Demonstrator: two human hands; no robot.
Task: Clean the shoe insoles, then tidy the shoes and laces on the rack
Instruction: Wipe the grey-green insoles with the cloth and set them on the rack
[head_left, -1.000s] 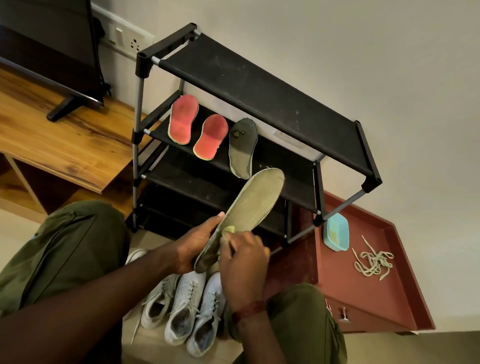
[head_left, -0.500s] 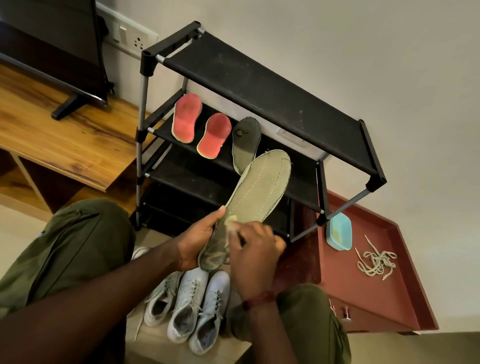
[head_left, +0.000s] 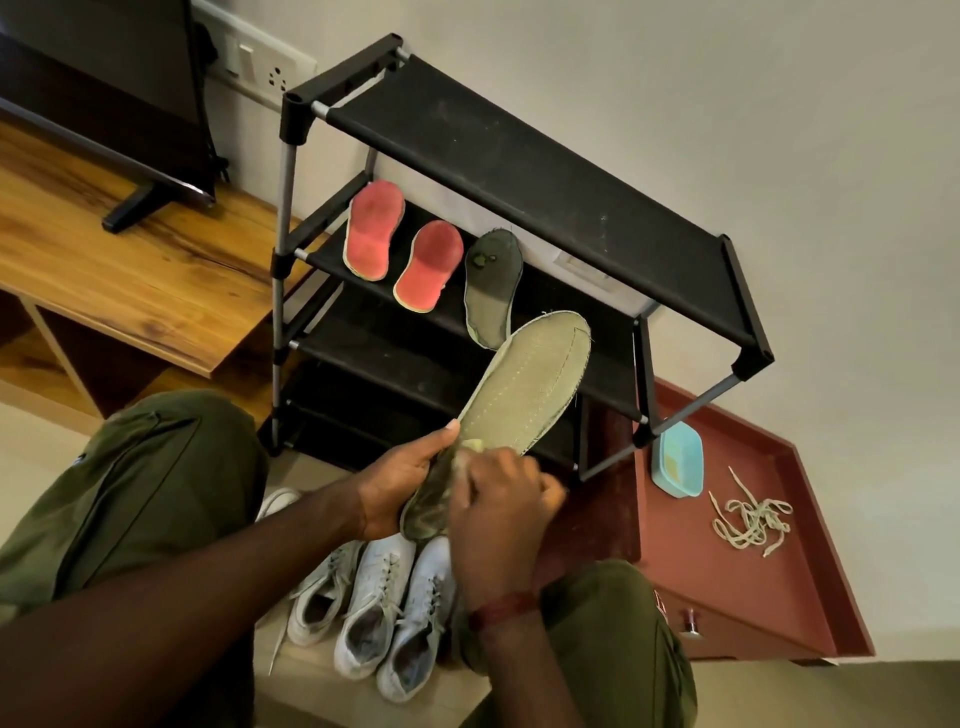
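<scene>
My left hand (head_left: 397, 488) grips the heel end of a long olive-green insole (head_left: 524, 384), its toe pointing up toward the black shoe rack (head_left: 519, 171). My right hand (head_left: 501, 512) holds a small yellow-green sponge (head_left: 474, 444) against the insole's lower part. Two red insoles (head_left: 371, 228) (head_left: 428, 265) and a dark green insole (head_left: 491, 283) lie on the rack's second shelf. Three white sneakers (head_left: 374, 608) stand on the floor below my hands. A tangle of beige laces (head_left: 753, 522) lies on the red-brown cabinet top (head_left: 737, 582).
A light blue tub (head_left: 678, 465) sits on the red-brown cabinet beside the rack's right leg. A wooden TV bench (head_left: 104, 260) with a television (head_left: 104, 88) stands left of the rack. My knees in olive trousers flank the sneakers.
The insole's toe rose higher in front of the rack. My right hand slid a little along the insole's lower part with the sponge.
</scene>
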